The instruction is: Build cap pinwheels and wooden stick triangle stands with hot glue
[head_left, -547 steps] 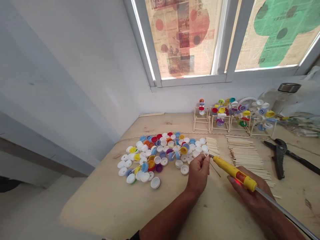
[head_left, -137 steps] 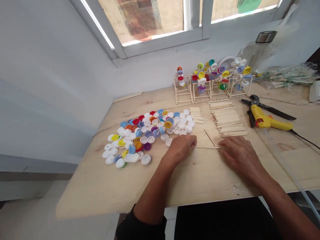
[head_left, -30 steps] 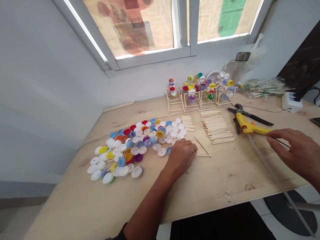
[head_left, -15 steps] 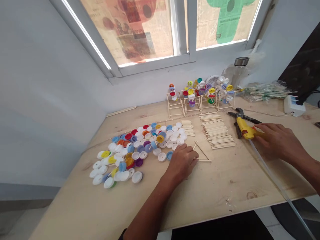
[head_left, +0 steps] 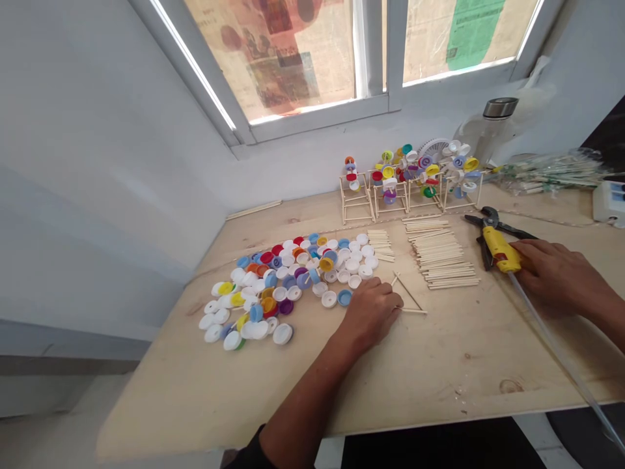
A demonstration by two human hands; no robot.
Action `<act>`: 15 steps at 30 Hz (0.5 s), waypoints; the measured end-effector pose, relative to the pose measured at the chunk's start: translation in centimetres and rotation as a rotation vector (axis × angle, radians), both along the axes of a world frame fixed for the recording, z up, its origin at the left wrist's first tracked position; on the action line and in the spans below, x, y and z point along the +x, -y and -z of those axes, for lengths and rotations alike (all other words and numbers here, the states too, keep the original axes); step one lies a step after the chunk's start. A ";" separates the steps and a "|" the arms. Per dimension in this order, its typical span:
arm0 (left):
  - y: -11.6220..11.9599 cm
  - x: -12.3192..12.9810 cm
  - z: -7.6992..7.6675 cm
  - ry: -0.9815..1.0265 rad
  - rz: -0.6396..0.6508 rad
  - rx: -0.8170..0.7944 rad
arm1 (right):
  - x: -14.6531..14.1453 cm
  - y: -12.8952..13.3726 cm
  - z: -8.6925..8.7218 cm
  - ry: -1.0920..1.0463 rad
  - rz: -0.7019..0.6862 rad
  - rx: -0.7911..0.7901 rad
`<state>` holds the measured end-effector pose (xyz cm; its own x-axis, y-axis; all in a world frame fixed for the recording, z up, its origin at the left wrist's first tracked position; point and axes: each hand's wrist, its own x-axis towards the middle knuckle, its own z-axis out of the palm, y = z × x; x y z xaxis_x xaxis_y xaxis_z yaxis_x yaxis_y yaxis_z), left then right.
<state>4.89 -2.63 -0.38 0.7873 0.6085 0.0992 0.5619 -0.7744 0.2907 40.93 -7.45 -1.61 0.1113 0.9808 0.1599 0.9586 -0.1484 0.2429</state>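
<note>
My left hand [head_left: 374, 311] rests on the table with its fingers closed on the left corner of a small triangle of thin wooden sticks [head_left: 411, 292]. The hand covers that corner. Farther right, my right hand [head_left: 561, 273] is around the handle of a yellow glue gun [head_left: 502, 251]. A long clear glue stick [head_left: 541, 345] runs from the gun's rear towards the table's front edge. The gun's front end lies over a pair of dark pliers [head_left: 489, 218]. A pile of cut wooden sticks [head_left: 442, 254] lies between the hands, behind the triangle.
Many coloured bottle caps [head_left: 288, 277] spread left of my left hand. A short-stick bundle [head_left: 381, 245] lies beside them. Stick frames with cap wheels [head_left: 398, 189] stand along the wall, near a bottle [head_left: 498, 124], bagged sticks [head_left: 551, 170] and a white power socket [head_left: 610, 202].
The camera has turned left, so everything sits farther right in view. The glue gun looks slightly turned in my right hand. My left hand stays on the stick triangle.
</note>
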 end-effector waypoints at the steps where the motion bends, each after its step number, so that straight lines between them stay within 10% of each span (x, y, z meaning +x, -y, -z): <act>1: 0.0 0.0 0.0 -0.005 0.001 0.004 | -0.1 -0.1 0.0 0.000 0.003 0.001; 15: 0.0 0.2 0.0 -0.028 0.006 0.007 | -1.3 0.0 -1.6 -0.463 0.210 0.099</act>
<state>5.09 -2.64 -0.43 0.7933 0.6034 0.0809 0.5653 -0.7795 0.2698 39.62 -7.49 -0.04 0.3850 0.9125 0.1383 0.9096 -0.3498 -0.2243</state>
